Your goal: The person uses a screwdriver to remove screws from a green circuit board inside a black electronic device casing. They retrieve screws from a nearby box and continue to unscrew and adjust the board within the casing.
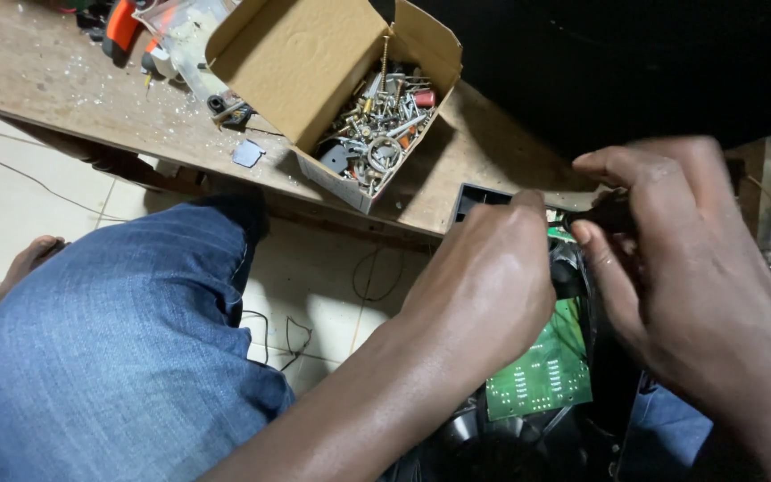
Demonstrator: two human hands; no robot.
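Both hands work close under the camera, over a dark device held low between the knees. At the left, the left hand (pixel 484 286) is curled with its back to the camera, its fingers folded down onto the device; what they grip is hidden, so I cannot tell whether they clamp anything. Just beside it, the right hand (pixel 680 268) has thumb and fingers pinched together around a thin dark tool (pixel 604 214) that lies crosswise, its tip pointing toward the left hand's knuckles.

Under the two hands sits a green circuit board (pixel 542 370), dotted with pale solder points, tilted and partly covered by the left wrist. It rests inside the black casing (pixel 484 198) of the device, whose rim shows just above the left hand and touches the edge of the tabletop (pixel 64 89).

That wooden tabletop runs across the top of the view, scattered with pale crumbs. On it stands an open cardboard box (pixel 314 62), flaps up, its lower end filled with a jumble of screws (pixel 377 125), bolts and small metal parts. Near the box's left side lies a small grey flat piece (pixel 248 153), and further back an orange-handled tool (pixel 120 27). A leg in blue jeans (pixel 127 339) fills the lower left, above a tiled floor (pixel 11 187) with thin wires trailing on it.
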